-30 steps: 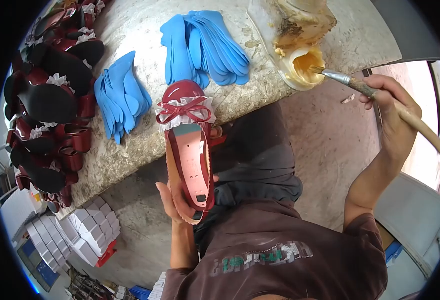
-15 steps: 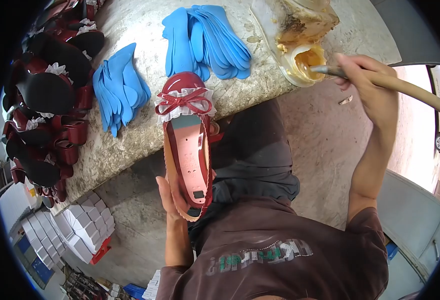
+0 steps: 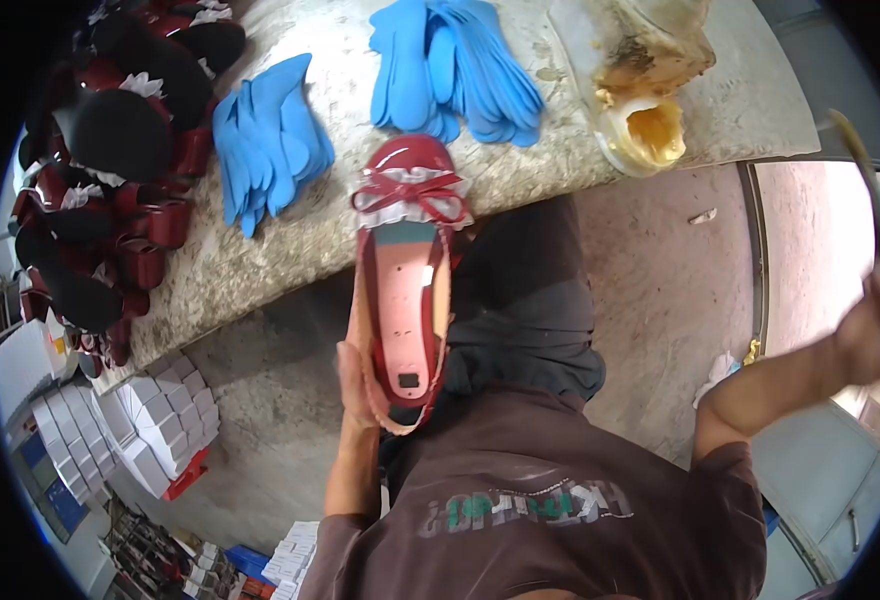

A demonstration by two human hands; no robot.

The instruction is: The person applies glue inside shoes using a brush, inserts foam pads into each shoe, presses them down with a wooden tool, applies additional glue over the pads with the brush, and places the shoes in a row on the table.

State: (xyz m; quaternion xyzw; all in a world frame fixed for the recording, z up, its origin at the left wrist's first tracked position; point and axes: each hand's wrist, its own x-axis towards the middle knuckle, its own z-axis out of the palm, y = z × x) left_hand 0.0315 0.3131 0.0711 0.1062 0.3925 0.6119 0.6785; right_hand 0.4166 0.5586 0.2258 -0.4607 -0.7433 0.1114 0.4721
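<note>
My left hand (image 3: pixel 353 385) grips a dark red shoe (image 3: pixel 410 210) by its heel end, the thumb along the side and the other fingers mostly hidden. The shoe has a ruffled white trim, a red bow and a pink inside with a dark square at the heel. Its toe points to the table, and its strap hangs loose at the back. Far to the right, my right hand (image 3: pixel 872 325) is closed around a long-handled brush (image 3: pixel 865 165), both blurred by motion. Blue insole-shaped pieces (image 3: pixel 455 75) lie fanned beyond the toe, with a smaller pile (image 3: pixel 272 140) to the left.
A white container (image 3: pixel 625 140) with amber paste in its mouth lies at the table's right edge. Several red shoes with black soles (image 3: pixel 120 135) are heaped on the left of the worn table (image 3: pixel 245 285). White boxes (image 3: pixel 165 420) are stacked below on the floor.
My right hand has swung away from the paste container to the far right with the brush. My left hand still holds the shoe, which appears slightly farther right as the view shifts.
</note>
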